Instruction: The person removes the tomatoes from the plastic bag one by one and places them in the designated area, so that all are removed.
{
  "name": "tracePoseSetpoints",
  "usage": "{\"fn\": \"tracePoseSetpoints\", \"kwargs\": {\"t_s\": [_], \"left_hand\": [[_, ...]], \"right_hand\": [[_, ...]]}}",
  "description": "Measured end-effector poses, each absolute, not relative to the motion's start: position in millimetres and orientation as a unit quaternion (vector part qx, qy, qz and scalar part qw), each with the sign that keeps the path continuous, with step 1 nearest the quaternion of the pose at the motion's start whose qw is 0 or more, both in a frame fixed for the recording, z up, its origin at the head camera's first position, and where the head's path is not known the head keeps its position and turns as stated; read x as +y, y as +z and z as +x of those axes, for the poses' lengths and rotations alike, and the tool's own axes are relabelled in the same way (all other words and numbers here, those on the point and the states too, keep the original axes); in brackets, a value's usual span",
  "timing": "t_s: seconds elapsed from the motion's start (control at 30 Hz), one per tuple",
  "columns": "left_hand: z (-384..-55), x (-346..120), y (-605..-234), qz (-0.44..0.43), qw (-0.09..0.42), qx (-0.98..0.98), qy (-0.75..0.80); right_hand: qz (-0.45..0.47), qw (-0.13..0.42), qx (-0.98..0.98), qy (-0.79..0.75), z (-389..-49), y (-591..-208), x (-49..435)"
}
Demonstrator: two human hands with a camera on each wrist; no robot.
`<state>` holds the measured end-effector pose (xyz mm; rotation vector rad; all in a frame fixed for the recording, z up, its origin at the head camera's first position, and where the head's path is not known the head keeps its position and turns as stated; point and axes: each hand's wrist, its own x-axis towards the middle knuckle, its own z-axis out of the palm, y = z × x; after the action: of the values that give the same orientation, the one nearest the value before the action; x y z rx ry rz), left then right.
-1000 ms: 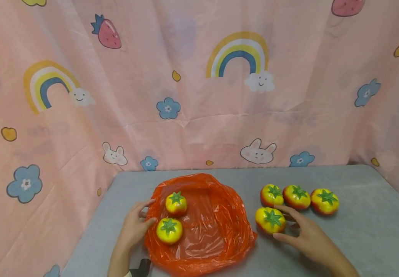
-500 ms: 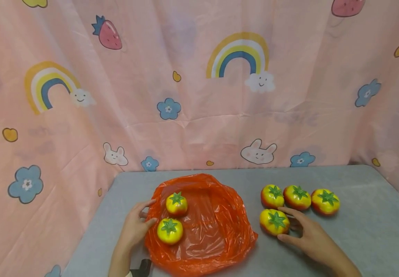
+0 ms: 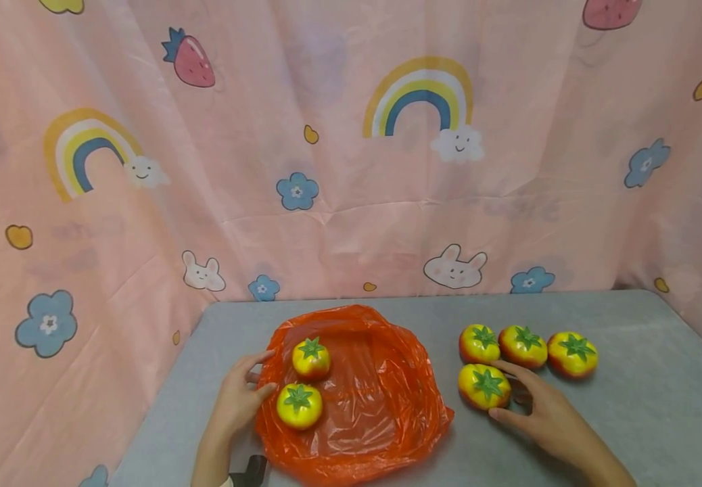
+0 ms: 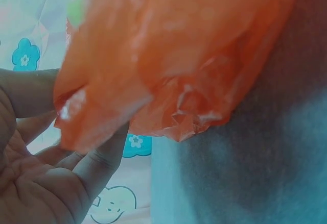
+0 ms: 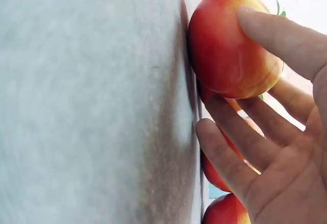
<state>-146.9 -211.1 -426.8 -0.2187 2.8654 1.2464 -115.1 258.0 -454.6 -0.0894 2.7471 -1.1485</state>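
My left hand (image 3: 239,398) pinches the left rim of an orange-red plastic bag (image 3: 360,419); in the left wrist view, the bag's thin edge (image 4: 97,112) lies between thumb and fingers. Inside the bag, on its left side, sit two yellow tomatoes (image 3: 311,358) with green star-shaped tops. To the right of the bag, my right hand (image 3: 546,412) grips another yellow-and-red tomato (image 3: 483,388) from its right side. In the right wrist view the thumb presses on that tomato (image 5: 225,45), with fingers against its other side. It is at or just above the tabletop.
Behind the gripped tomato, three more tomatoes (image 3: 523,347) stand in a row on the grey table (image 3: 649,379). A pink patterned curtain (image 3: 339,237) hangs at the table's back edge. A dark strap piece (image 3: 250,470) shows by the left wrist.
My right hand and its tomato have shifted slightly to the right, away from the bag. The left hand and the bag have hardly moved.
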Motion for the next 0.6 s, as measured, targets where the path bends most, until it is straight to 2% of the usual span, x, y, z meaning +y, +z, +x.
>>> {"fn": "tracePoseSetpoints", "kwargs": {"t_s": [0.6], "left_hand": [[-146.8, -211.5, -426.3, -0.081, 0.01, 0.915, 0.395]], "right_hand": [[-0.046, 0.065, 0.919, -0.386, -113.3, -454.6, 258.9]]}}
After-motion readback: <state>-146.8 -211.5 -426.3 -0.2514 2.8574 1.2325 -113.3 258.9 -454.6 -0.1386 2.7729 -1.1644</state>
